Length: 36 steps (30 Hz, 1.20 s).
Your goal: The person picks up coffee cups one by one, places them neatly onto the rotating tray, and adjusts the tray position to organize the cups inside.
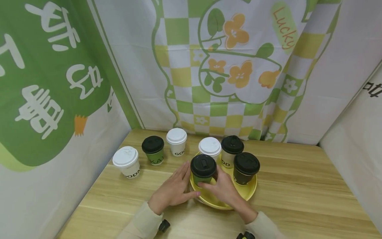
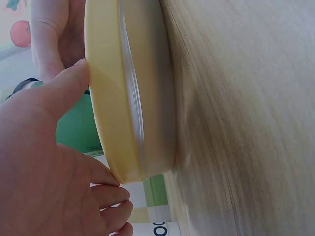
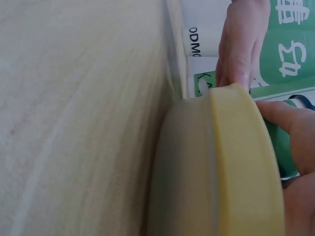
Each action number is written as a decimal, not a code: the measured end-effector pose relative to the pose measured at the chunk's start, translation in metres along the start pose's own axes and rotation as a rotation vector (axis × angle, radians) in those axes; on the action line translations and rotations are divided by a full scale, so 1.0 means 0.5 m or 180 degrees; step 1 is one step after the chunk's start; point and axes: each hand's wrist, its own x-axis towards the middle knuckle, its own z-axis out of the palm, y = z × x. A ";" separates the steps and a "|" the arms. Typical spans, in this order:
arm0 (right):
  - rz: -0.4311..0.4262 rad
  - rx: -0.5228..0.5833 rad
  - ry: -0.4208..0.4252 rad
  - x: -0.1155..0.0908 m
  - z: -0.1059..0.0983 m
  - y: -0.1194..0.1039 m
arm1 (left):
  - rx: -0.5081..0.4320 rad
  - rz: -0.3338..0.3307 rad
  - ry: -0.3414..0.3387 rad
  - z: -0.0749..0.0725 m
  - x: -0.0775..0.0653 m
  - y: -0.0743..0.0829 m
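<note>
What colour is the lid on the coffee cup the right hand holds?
The lid is black; the head view shows it best.

Your head view looks forward and down from high above the yellow tray (image 1: 215, 203), far enough back to fit the cloth (image 1: 235, 61) behind it. Your left wrist view is low, tipped sideways, right up close to the tray. Your right one, just as close, looks left past it. Both share the tray's side and the green cup (image 2: 78, 129).
</note>
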 end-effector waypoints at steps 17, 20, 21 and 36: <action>-0.0082 -0.0011 0.0006 0.007 0.013 0.009 | -0.0076 -0.0035 -0.0053 0.001 0.002 -0.001; -0.0102 -0.0068 -0.0006 0.008 0.013 0.008 | -0.0071 -0.0049 -0.0058 0.001 0.003 -0.001; -0.0116 -0.0085 -0.0008 0.008 0.013 0.008 | -0.0080 -0.0050 -0.0050 0.000 0.003 -0.001; -0.0152 -0.0288 0.0052 0.007 0.015 0.010 | -0.0090 -0.0043 -0.0036 0.003 0.003 -0.003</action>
